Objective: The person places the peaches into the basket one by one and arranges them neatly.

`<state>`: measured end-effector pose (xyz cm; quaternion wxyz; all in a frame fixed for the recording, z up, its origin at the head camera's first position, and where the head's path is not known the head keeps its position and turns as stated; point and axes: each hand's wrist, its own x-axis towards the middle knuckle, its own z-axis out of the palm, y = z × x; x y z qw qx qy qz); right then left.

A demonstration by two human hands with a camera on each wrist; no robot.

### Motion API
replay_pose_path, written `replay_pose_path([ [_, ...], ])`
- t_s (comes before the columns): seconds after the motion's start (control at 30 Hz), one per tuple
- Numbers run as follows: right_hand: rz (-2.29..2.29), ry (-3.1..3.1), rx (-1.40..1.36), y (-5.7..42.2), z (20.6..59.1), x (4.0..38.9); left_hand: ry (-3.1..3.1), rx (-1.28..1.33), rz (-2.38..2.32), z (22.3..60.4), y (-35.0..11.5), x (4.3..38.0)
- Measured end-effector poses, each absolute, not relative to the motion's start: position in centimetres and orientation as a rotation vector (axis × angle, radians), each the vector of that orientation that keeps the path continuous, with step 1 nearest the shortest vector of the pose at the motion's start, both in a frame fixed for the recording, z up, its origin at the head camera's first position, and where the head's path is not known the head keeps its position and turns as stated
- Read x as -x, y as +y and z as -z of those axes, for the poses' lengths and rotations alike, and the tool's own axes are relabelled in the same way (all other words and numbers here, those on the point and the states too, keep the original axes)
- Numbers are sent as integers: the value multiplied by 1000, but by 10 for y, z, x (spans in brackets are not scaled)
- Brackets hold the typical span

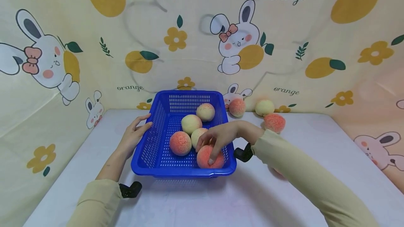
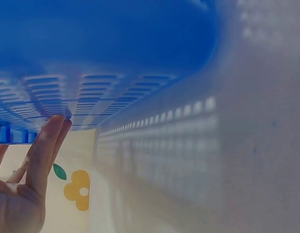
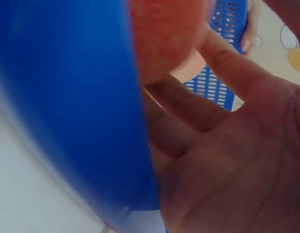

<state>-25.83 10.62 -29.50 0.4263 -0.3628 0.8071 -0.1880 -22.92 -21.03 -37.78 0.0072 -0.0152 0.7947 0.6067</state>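
A blue perforated plastic basket (image 1: 184, 172) stands tilted toward me on the table. My right hand (image 1: 221, 136) is inside it at the near right corner, thumb and fingers around a red-pink peach (image 1: 208, 160). In the right wrist view, the basket's wall hides part of that peach (image 3: 169, 39). Close by in the basket lie a reddish peach (image 1: 180, 143) and several pale yellow peaches (image 1: 191, 124). My left hand (image 1: 133, 136) touches the basket's left side below the rim. In the left wrist view, its extended fingers (image 2: 45, 145) rest against the outer wall.
Right of the basket, by the back cloth, lie a pink peach (image 1: 237, 107), a pale yellow peach (image 1: 264, 108) and a red peach (image 1: 274, 122). Another reddish thing is mostly hidden under my right sleeve (image 1: 293, 164). A printed cloth (image 1: 195, 66) hangs behind the white table (image 1: 176, 202).
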Motion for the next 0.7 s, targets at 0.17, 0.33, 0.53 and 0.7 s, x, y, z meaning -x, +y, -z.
replay_pose_path([
  [0.17,538,2034,948,112,296,259,2481,46,-1900,377,-209,229],
  [0.33,768,1979,981,125,298,263,2487,31,-1900,377,-208,228],
  [0.53,1034,1984,933,144,300,266,2480,36,-1899,378,-209,229],
  [0.7,1221,2070,926,156,303,266,2479,51,-1900,377,-209,229],
])
